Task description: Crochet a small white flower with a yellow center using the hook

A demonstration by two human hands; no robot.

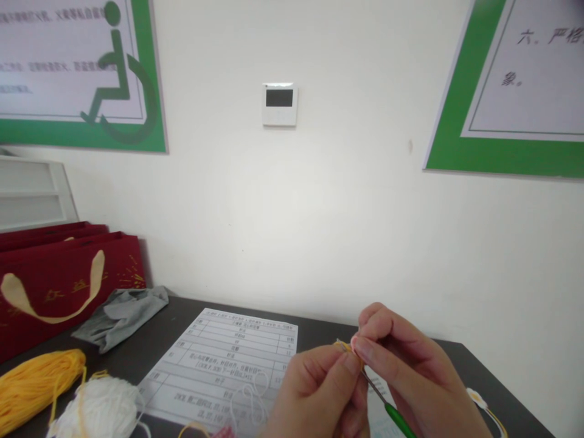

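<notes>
My left hand [322, 389] is closed, pinching a small piece of yellow yarn work [343, 345] between thumb and forefinger. Against it, my right hand [410, 365] is also closed, its thumb and fingertips pinched together at the yellow yarn. A crochet hook [396, 417] with a green handle and metal shaft slants down to the right from between the hands. Its tip is hidden by the fingers, and most of the yarn work is covered too.
A printed pattern sheet [219, 365] lies on the dark table [182, 310]. To the left are a yellow yarn skein [39, 386], a white yarn ball [100, 407], a grey cloth [125, 316] and red gift bags [59, 292]. A small white-and-yellow item [477, 398] lies at right. Behind rises a white wall [292, 231].
</notes>
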